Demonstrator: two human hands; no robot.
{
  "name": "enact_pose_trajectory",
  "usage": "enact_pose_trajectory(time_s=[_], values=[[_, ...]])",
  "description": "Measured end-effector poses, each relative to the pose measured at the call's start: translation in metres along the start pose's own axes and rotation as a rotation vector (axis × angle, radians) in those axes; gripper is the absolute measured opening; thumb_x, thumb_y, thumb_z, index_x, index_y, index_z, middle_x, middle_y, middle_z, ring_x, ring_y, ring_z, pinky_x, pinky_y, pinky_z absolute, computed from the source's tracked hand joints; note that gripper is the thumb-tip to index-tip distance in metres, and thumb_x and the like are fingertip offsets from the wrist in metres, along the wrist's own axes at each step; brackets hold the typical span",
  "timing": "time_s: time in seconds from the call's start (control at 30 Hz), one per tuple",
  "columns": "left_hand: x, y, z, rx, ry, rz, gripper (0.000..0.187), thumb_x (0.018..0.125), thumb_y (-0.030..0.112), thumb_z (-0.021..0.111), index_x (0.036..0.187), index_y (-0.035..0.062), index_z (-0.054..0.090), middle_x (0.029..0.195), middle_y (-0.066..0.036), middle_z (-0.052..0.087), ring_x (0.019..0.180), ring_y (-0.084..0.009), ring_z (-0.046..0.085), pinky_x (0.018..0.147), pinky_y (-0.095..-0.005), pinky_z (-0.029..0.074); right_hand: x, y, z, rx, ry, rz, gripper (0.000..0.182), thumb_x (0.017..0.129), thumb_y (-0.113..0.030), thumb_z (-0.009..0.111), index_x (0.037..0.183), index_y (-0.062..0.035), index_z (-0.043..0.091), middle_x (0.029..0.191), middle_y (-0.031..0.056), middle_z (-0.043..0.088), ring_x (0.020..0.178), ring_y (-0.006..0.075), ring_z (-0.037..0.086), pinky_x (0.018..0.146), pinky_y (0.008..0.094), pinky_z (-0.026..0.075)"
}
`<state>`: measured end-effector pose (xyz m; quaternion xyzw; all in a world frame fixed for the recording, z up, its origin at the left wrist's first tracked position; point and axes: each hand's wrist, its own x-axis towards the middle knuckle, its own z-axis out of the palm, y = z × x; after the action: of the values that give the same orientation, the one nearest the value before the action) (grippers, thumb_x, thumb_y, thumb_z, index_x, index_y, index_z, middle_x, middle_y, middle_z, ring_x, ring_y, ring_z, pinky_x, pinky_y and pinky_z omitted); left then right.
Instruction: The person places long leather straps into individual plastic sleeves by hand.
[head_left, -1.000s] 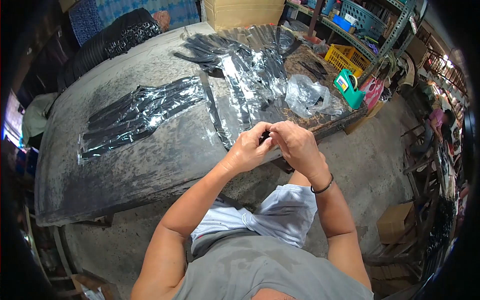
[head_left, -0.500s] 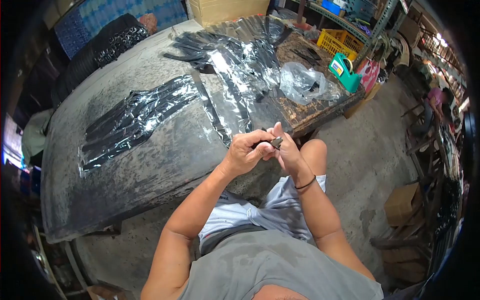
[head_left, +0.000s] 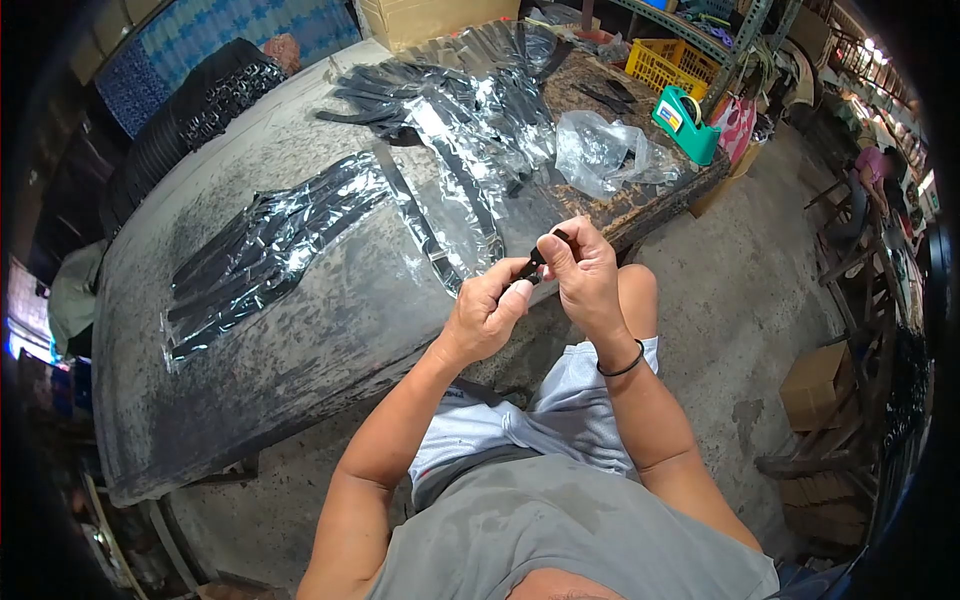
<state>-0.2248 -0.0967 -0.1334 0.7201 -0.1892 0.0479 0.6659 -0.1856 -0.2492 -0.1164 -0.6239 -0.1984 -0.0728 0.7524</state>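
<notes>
A short length of black strap point(head_left: 538, 257) with a small shiny spot is held between my two hands, just off the table's near edge. My left hand point(head_left: 487, 317) is closed on its lower part. The thumb and fingers of my right hand point(head_left: 588, 272) pinch its upper end. Most of the piece is hidden by my fingers. Just beyond my left hand lies a black belt point(head_left: 425, 238) in a clear plastic sleeve, with a metal buckle near its end.
On the worn table point(head_left: 300, 350) lie sleeved black belts point(head_left: 290, 220) and a larger heap point(head_left: 450, 100) behind. A clear plastic bag point(head_left: 600, 150) and green tape dispenser point(head_left: 685, 125) sit at the right. A yellow crate point(head_left: 670, 65) stands beyond; another person point(head_left: 873, 175) is far right.
My right hand has turned and risen slightly, from lying open-palmed beside the left to pinching the strap's upper end. More of the strap now shows between the hands. The view has shifted slightly.
</notes>
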Motion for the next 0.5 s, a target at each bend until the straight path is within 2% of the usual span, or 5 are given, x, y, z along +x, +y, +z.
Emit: enact_pose_trajectory(time_s=[0.23, 0.3, 0.5], values=[[0.002, 0.003, 0.005, 0.041, 0.049, 0.021, 0.026, 0.096, 0.024, 0.053, 0.105, 0.0008, 0.060, 0.074, -0.005, 0.058, 0.065, -0.0105, 0.054, 0.060, -0.0255, 0.045, -0.005, -0.010, 0.004, -0.067, 0.000, -0.056, 0.014, 0.092, -0.014, 0.062, 0.086, -0.0032, 0.055, 0.072, -0.0013, 0.057, 0.065, 0.0036, 0.052, 0.056, 0.0195, 0.043], [0.004, -0.002, 0.005, 0.069, 0.096, 0.092, 0.021, 0.096, 0.020, 0.054, 0.098, 0.0001, 0.060, 0.072, -0.004, 0.057, 0.063, -0.0112, 0.053, 0.058, -0.0264, 0.044, -0.007, -0.010, 0.005, -0.084, -0.014, -0.063, 0.013, 0.092, -0.013, 0.062, 0.086, -0.0029, 0.056, 0.073, -0.0008, 0.058, 0.066, 0.0037, 0.052, 0.057, 0.0199, 0.044], [0.000, 0.003, 0.002, 0.139, 0.132, 0.112, 0.016, 0.092, 0.014, 0.057, 0.086, -0.0002, 0.061, 0.066, -0.006, 0.055, 0.059, -0.0129, 0.051, 0.054, -0.0286, 0.042, -0.012, -0.015, 0.009, -0.132, -0.026, -0.081, 0.013, 0.091, -0.011, 0.062, 0.085, -0.0017, 0.057, 0.072, 0.0003, 0.058, 0.065, 0.0045, 0.053, 0.056, 0.0210, 0.044]])
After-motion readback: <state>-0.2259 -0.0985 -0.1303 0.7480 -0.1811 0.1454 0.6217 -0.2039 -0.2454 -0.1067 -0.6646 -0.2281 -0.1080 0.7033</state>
